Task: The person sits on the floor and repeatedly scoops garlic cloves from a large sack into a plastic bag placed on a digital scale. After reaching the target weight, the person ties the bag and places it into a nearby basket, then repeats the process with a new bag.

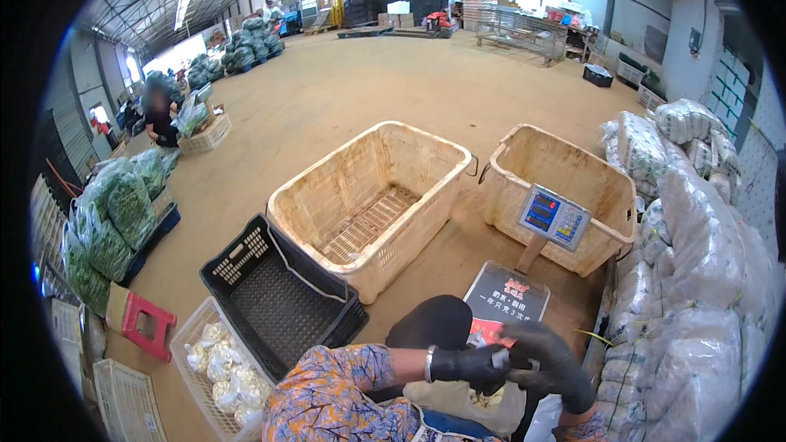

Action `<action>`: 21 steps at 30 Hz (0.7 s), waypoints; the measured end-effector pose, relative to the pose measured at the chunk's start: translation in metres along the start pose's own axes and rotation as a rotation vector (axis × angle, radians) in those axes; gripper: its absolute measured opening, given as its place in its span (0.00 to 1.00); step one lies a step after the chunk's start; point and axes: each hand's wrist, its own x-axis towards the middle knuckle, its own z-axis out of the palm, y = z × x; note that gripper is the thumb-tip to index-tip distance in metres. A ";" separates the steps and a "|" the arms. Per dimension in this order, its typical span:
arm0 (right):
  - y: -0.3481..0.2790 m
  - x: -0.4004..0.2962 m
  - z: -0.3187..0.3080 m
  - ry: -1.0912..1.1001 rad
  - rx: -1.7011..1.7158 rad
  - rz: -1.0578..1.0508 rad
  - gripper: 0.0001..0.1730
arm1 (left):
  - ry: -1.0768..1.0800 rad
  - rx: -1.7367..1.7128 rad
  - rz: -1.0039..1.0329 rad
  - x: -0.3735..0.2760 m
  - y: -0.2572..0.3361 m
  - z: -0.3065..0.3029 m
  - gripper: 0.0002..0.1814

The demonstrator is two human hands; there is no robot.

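Both of my hands wear black gloves. My left hand (470, 365) is closed on a small pale object (501, 358), too blurred to name, in front of my lap. Close beside it, almost touching, my right hand (549, 362) is blurred, and what its fingers hold is unclear. Under my hands an opened whitish bag (445, 398) holds pale pieces (487, 398). Just beyond them lies the dark platform of a digital scale (506, 291), its display panel (554, 216) raised on a post.
Ahead stand two large cream plastic crates (368, 264) (562, 252). A black crate (270, 301) and a white crate (184, 344) of bagged pale produce are at left, near a red stool (147, 325). Wrapped bundles (694, 245) are piled at right. A person (161, 116) is at far left.
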 end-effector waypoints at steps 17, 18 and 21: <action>0.095 -0.052 0.019 0.129 0.336 0.467 0.10 | 0.471 0.923 0.617 0.010 0.005 -0.012 0.15; 0.092 -0.050 0.029 0.295 0.537 0.517 0.10 | 0.542 1.042 0.672 0.014 0.005 -0.012 0.13; 0.072 -0.041 0.047 0.519 0.789 0.574 0.08 | 0.620 1.260 0.822 0.018 0.013 -0.017 0.08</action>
